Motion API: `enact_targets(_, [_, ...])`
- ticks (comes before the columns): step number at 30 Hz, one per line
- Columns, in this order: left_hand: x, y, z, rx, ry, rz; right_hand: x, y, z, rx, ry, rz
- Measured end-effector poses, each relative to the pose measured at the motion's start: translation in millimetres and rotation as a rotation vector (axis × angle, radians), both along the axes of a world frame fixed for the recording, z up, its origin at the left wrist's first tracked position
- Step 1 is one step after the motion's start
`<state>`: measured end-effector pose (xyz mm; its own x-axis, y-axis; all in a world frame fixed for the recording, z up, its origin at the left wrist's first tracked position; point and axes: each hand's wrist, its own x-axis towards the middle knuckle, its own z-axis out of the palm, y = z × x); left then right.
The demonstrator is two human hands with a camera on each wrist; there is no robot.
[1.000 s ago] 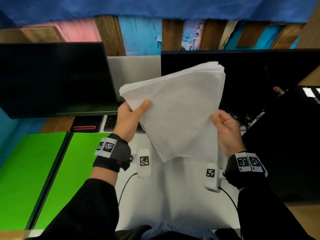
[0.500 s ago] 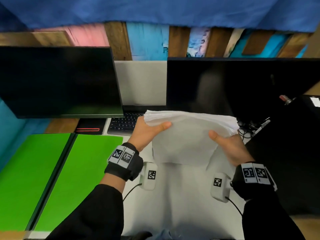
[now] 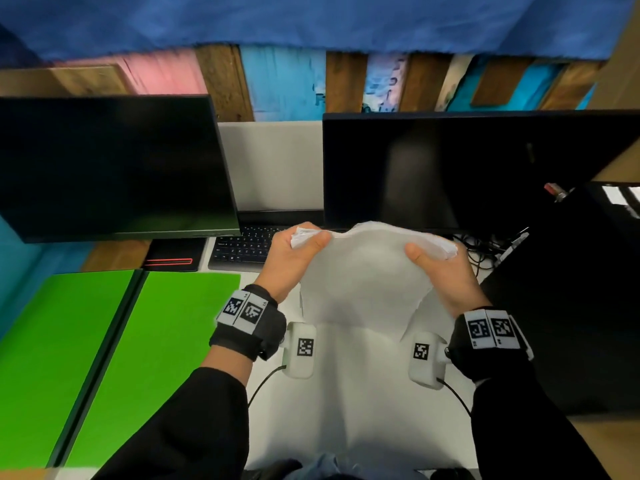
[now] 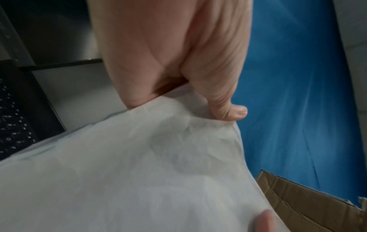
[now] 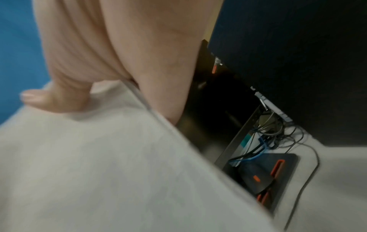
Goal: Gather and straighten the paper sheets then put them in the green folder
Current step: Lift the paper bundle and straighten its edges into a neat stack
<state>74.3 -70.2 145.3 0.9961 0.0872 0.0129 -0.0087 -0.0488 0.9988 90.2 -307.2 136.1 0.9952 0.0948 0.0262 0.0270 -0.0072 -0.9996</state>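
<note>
A thick stack of white paper sheets (image 3: 363,278) stands on its lower edge on the white desk (image 3: 346,410), bowed upward in the middle. My left hand (image 3: 294,252) grips its upper left corner, thumb on the near face. My right hand (image 3: 440,268) grips the upper right corner the same way. The left wrist view shows the thumb pressed on the paper sheets (image 4: 139,172); the right wrist view shows the other thumb on the paper sheets (image 5: 89,164). The green folder (image 3: 104,358) lies open and flat on the left of the desk, apart from both hands.
Two dark monitors (image 3: 110,164) (image 3: 450,168) stand behind the stack, with a black keyboard (image 3: 242,249) between them. A black mouse on a pad (image 5: 256,177) and tangled cables (image 3: 481,247) lie to the right. A black cabinet (image 3: 571,306) borders the desk's right side.
Both hands have brought the stack down from in front of the monitor to the desk. Its lower edge now rests on the desk and the sheets bow upward between the hands.
</note>
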Motion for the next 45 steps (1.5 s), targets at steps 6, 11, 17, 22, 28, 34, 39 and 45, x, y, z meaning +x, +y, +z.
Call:
enact_targets(6, [-1, 7, 15, -0.024, -0.163, 0.006, -5, 3, 23, 0.047, -0.152, -0.055])
enact_targets(11, [-4, 4, -17, -0.029, 0.067, 0.075, -9, 4, -2, -0.046, -0.046, -0.068])
enact_targets(17, [5, 10, 4, 0.082, 0.022, 0.125, 2, -1, 28, -0.433, -0.248, -0.106])
enact_targets(22, [2, -5, 11, 0.195, 0.049, -0.033, -4, 18, 49, -1.008, -0.247, 0.103])
enact_targets(28, [-2, 2, 5, 0.199, 0.077, -0.143, -6, 26, 46, -0.932, -0.365, 0.262])
enact_targets(34, [-15, 66, -60, 0.344, 0.404, -0.221, -4, -16, 30, -0.504, -0.230, 0.144])
enact_targets(39, [-26, 99, -92, 0.366, 0.627, -0.312, -13, -27, -7, -0.320, -0.065, 0.104])
enact_targets(45, [-32, 101, -114, 0.132, 0.616, -0.126, -12, -39, -33, -0.208, 0.051, 0.014])
